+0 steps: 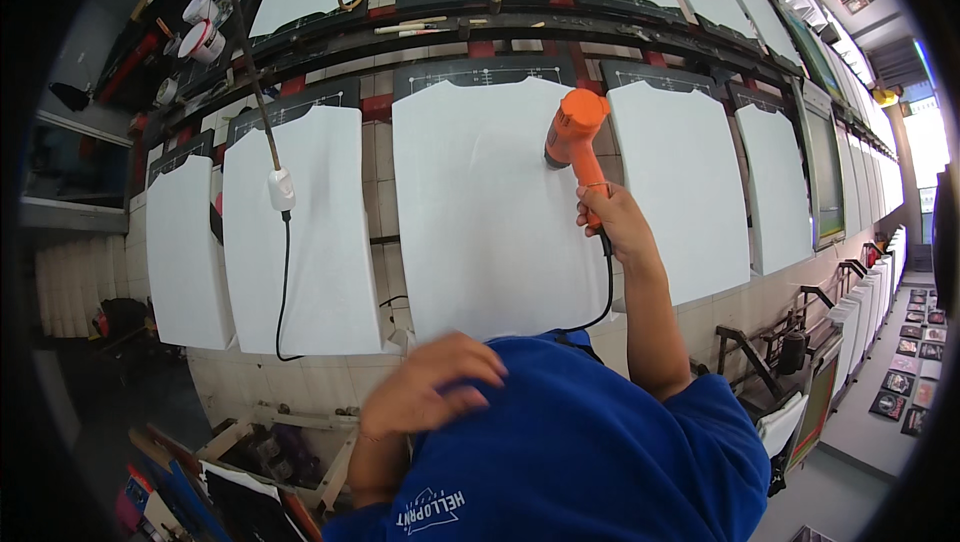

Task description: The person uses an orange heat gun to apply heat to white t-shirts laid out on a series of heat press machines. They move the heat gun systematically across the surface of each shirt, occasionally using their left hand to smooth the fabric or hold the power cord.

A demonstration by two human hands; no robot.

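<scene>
My right hand (617, 222) is wrapped round the handle of an orange heat gun (578, 132). The gun's dark nozzle points down toward a white T-shirt (470, 202) stretched over a dark board; whether it touches the cloth I cannot tell. From the handle a black cord runs down to my waist. My left hand (432, 382), a little blurred, hovers in front of my blue shirt with its fingers and thumb apart. Nothing shows in it.
More white shirts on boards flank this one, such as a left one (300, 272) and a right one (680, 182). A white plug connector (283, 190) hangs on a cable over the left shirt. White tubs (203, 42) stand at the far left; a dark rail (450, 30) runs behind.
</scene>
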